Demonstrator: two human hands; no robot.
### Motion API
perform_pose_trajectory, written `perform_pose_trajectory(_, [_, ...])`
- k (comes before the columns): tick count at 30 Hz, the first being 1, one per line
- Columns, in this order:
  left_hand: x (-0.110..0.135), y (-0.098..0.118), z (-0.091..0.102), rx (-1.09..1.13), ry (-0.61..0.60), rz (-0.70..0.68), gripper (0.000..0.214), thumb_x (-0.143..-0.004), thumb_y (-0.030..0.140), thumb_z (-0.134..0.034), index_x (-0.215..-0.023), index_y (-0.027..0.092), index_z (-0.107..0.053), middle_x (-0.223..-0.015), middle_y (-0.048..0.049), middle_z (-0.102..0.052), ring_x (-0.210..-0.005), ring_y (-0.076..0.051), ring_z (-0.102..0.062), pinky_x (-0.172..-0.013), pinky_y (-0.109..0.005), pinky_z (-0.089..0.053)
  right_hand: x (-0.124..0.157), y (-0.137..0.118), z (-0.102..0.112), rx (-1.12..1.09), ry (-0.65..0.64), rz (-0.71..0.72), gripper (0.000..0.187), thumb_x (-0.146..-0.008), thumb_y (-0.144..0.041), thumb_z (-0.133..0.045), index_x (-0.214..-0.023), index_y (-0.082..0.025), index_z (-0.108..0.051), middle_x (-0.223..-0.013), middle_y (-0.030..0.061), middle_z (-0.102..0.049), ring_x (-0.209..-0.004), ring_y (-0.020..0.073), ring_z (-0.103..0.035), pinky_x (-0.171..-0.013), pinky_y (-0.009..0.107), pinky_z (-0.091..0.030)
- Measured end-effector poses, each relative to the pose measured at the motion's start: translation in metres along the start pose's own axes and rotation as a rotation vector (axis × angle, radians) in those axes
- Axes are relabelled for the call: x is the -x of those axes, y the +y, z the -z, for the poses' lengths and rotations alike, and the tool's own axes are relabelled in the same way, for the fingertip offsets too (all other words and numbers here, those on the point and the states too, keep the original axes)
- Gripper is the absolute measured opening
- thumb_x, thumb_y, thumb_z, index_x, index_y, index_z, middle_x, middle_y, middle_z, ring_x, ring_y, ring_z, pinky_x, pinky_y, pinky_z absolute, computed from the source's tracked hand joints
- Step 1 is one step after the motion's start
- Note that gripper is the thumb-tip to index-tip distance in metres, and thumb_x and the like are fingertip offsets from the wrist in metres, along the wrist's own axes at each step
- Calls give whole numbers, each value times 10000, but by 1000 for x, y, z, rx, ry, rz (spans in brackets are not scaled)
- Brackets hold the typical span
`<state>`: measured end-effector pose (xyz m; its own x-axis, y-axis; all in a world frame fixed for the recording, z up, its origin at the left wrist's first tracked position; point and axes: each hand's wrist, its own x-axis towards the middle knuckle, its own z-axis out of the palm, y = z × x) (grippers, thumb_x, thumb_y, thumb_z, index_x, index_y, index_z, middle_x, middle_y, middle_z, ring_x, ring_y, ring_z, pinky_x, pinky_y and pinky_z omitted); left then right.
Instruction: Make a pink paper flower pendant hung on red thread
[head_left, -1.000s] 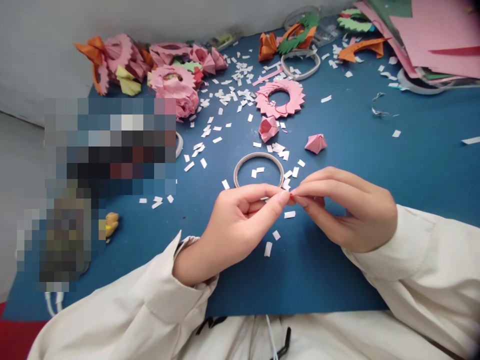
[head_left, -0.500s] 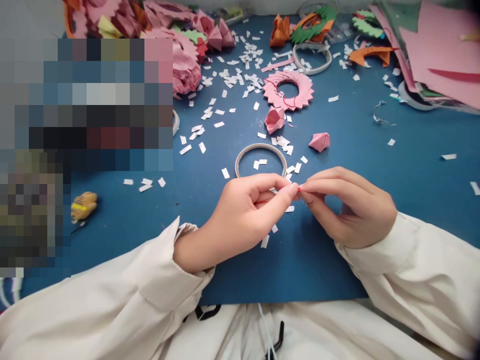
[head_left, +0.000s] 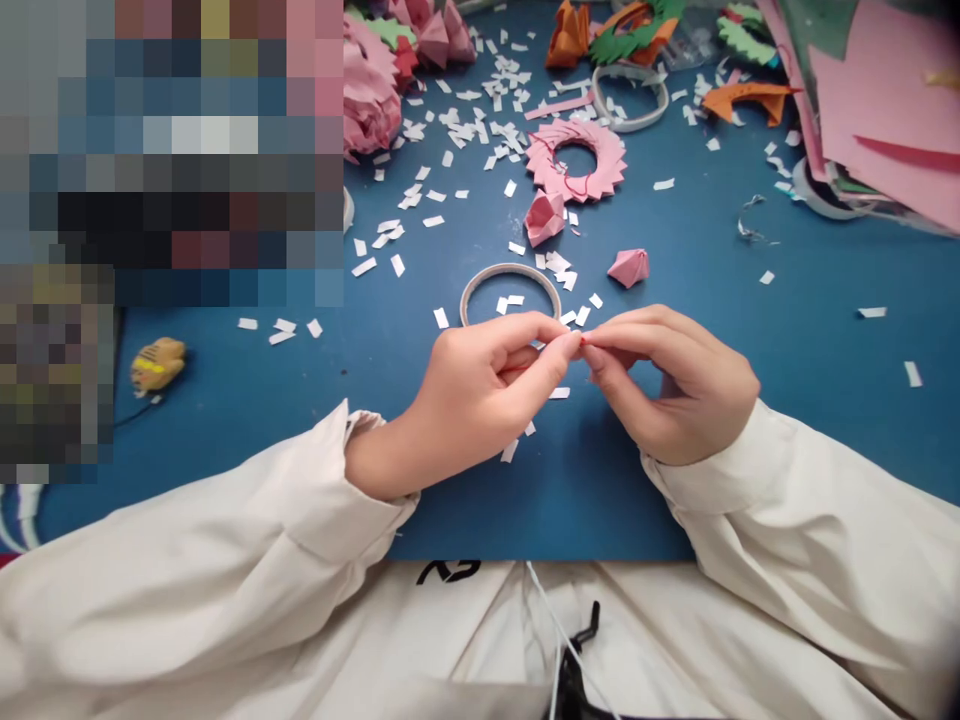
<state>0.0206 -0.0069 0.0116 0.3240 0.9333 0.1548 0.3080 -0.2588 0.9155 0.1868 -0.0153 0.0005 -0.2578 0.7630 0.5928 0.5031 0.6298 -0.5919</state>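
Note:
My left hand (head_left: pixel 487 395) and my right hand (head_left: pixel 679 390) meet fingertip to fingertip above the blue table. Between their pinched thumbs and forefingers shows a tiny red piece (head_left: pixel 583 341), too small to name and mostly covered by the fingers. Just behind my left fingers lies a roll of tape (head_left: pixel 466 292), its near side hidden by that hand. Beyond my right fingers sits a small folded pink paper piece (head_left: pixel 628 267). Farther back, another pink folded piece (head_left: pixel 544 218) lies against a pleated pink paper ring (head_left: pixel 541 150) that carries a red string.
White paper scraps (head_left: pixel 480 130) are scattered over the blue table (head_left: pixel 825 420). A second tape roll (head_left: pixel 596 100) and orange paper pieces (head_left: pixel 750 100) lie at the back. Pink sheets (head_left: pixel 885 100) fill the back right corner. A yellow toy-like object (head_left: pixel 159 366) lies at left, beside blurred-out areas.
The view has tipped downward, so the table and its things sit higher in the picture. Both hands keep their fingertip pinch around the red piece, with little visible change in pose.

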Motion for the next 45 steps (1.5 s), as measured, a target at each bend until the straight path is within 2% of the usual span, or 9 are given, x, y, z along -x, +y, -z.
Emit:
perform_pose_trajectory(5, [2, -2, -1, -190, 113, -145, 156, -842, 241, -554, -769, 160, -666, -483, 60, -494, -438, -35, -390, -429, -139, -333, 0, -1, 0, -16, -25, -12, 113, -778, -81, -601, -872, -136, -633, -793, 61, -662, -620, 90, -575, -526, 221, -502])
perform_pose_trajectory(10, [4, -3, -2, -274, 125, -245, 140, -841, 210, -555, -773, 147, -660, -492, 67, -507, -423, -19, -368, -428, -127, -328, 0, -1, -2, -17, 4, -27, 105, -780, -80, -596, -853, -149, -630, -774, 48, -663, -646, 100, -593, -536, 223, -509])
perform_pose_trajectory(19, [6, -2, -2, -91, 70, -158, 92, -827, 184, -570, -842, 132, -644, -462, 84, -325, -421, -32, -236, -373, -162, -243, -2, -2, 1, 18, -4, -21, 125, -788, -81, -577, -862, -165, -632, -791, 41, -658, -636, 99, -593, -540, 226, -513])
perform_pose_trajectory(25, [7, -3, -1, -112, 63, -134, 104, -826, 214, -572, -834, 171, -667, -490, 52, -461, -438, -47, -345, -405, -168, -313, -2, -3, 2, 95, -30, 26, 130, -795, -85, -572, -858, -180, -634, -792, 39, -664, -607, 96, -582, -552, 233, -501])
perform_pose_trajectory(30, [7, -4, -1, -155, 101, -177, 111, -823, 213, -579, -839, 171, -680, -561, 36, -572, -462, -46, -408, -419, -162, -342, -2, -3, 2, 79, -21, 5, 130, -817, -93, -539, -881, -154, -635, -768, 60, -676, -634, 113, -595, -540, 237, -483])
perform_pose_trajectory(40, [5, -5, 1, -288, 108, -275, 110, -828, 205, -568, -820, 183, -676, -482, 68, -483, -419, -41, -337, -414, -169, -319, -2, -2, 0, 69, -25, 4, 100, -807, -121, -562, -839, -179, -636, -757, 28, -682, -617, 107, -598, -507, 219, -491])
perform_pose_trajectory(45, [6, -5, 2, -293, 86, -253, 118, -830, 222, -561, -829, 180, -672, -482, 60, -467, -424, -49, -325, -411, -176, -320, -2, -1, 0, 69, -6, 25, 101, -802, -113, -558, -817, -189, -622, -749, 21, -674, -601, 105, -591, -509, 221, -499])
